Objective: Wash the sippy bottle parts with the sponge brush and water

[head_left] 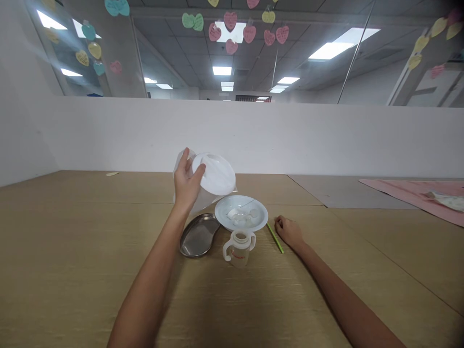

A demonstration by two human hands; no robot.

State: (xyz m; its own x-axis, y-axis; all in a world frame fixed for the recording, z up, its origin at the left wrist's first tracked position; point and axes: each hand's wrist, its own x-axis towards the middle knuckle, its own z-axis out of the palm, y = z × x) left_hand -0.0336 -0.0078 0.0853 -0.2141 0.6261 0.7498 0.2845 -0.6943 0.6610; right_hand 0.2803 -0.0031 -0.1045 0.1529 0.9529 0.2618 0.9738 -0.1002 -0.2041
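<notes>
My left hand (186, 181) is raised over the table, thumb on the near face of a white round lid (219, 176). Behind the lid and fingers shows a see-through plastic piece (205, 200); whether the two are joined I cannot tell. Below stands a white bowl (221, 220) with small clear and white parts (241, 216) in it. In front of it is a two-handled feeding bottle (239, 251), upright, its top open. A steel kidney dish (199, 236) lies left of the bowl. My right hand (289, 232) rests on the table with curled fingers, beside a green stick (275, 238).
A wood-coloured table top (72, 261) runs back to a white wall (253, 137) with a window above it. At the far right lies a pink cloth (406, 191) with a pale packet (449, 199) on it. A small pale scrap (112, 174) sits at the back left.
</notes>
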